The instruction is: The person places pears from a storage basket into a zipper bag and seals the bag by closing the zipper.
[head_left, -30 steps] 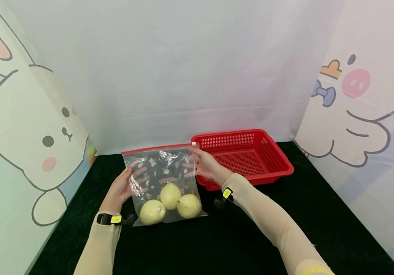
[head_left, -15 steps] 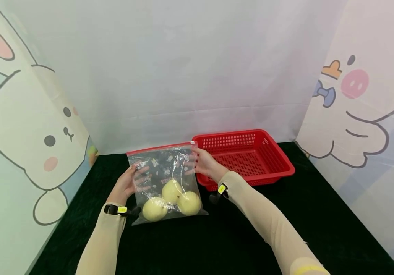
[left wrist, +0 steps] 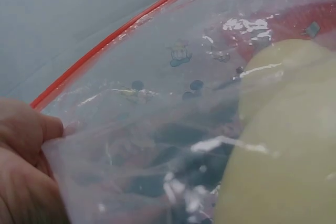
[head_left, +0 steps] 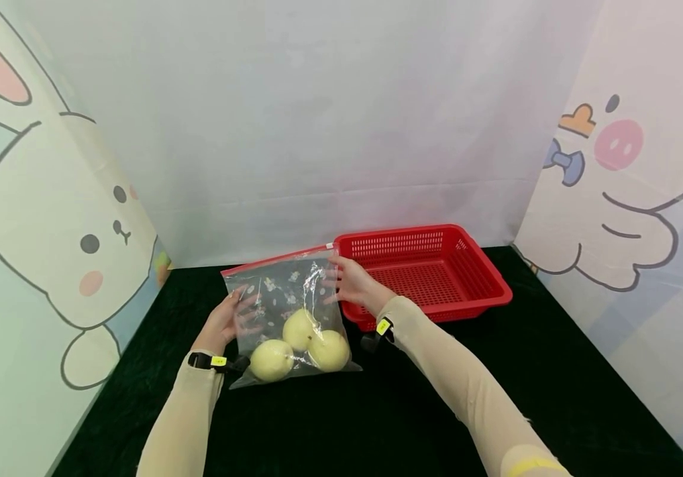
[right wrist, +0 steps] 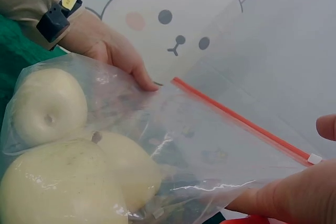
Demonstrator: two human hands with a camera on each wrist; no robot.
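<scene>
A clear slider zip bag (head_left: 281, 285) with a red top strip stands at the left middle of the table, holding three pale yellow pears (head_left: 271, 360). Its strip is closed along the length visible, and a white slider (right wrist: 315, 159) sits at the right end. My left hand (head_left: 222, 321) grips the bag's left edge, thumb in front and fingers behind the film. At the upper right edge, just below the slider, my right hand (head_left: 356, 285) holds the bag, its fingers showing through the plastic. The pears (right wrist: 63, 182) rest in the bag's bottom.
A red plastic basket (head_left: 484, 291) with slotted walls stands behind and right of the bag, close to my right hand. Dark green cloth (head_left: 341, 430) covers the table. A pale curtain (head_left: 341, 132) closes off the back, and printed cartoon panels flank both sides.
My left hand has shifted a little right and up with the bag's left edge. The bag has tilted slightly and the pears inside have moved a little. The right hand has barely moved.
</scene>
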